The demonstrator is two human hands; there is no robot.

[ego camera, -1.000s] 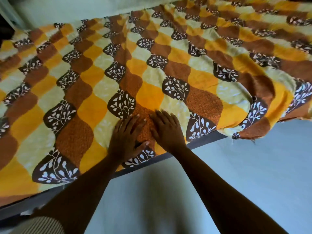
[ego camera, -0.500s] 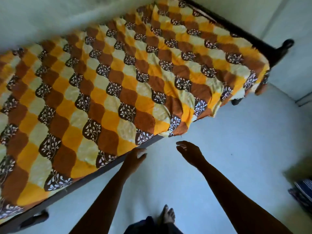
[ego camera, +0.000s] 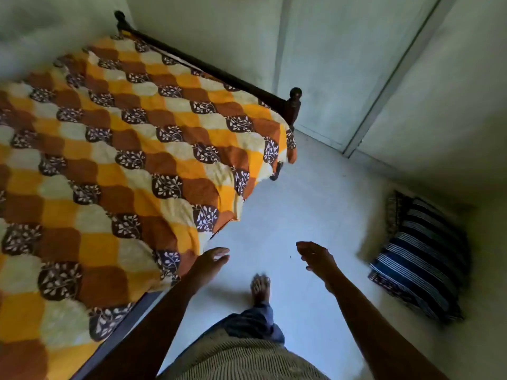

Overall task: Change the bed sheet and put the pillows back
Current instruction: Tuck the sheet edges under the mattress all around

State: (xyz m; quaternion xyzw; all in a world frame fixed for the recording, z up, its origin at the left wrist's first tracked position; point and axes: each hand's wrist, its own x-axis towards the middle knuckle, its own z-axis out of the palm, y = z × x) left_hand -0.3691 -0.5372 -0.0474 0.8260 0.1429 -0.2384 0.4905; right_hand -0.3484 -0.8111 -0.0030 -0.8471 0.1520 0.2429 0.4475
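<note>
An orange, brown and cream patterned bed sheet [ego camera: 131, 165] lies spread over the bed on the left, its edge hanging over the near side. Blue striped pillows [ego camera: 422, 259] are stacked on the floor by the right wall. My left hand [ego camera: 211, 260] hovers open just off the sheet's hanging edge, holding nothing. My right hand [ego camera: 315, 256] is open over the bare floor, to the left of the pillows and well apart from them.
A dark wooden bed frame [ego camera: 292, 104] with a knobbed post ends the bed at the far side. A pale door [ego camera: 343, 72] stands behind it. My bare foot [ego camera: 260, 287] is on the light floor [ego camera: 315, 198] between bed and pillows.
Both hands left the sheet, where they were pressed flat, and now hang free over the floor. The view turned right, bringing the bed's end, the door and the pillows into sight.
</note>
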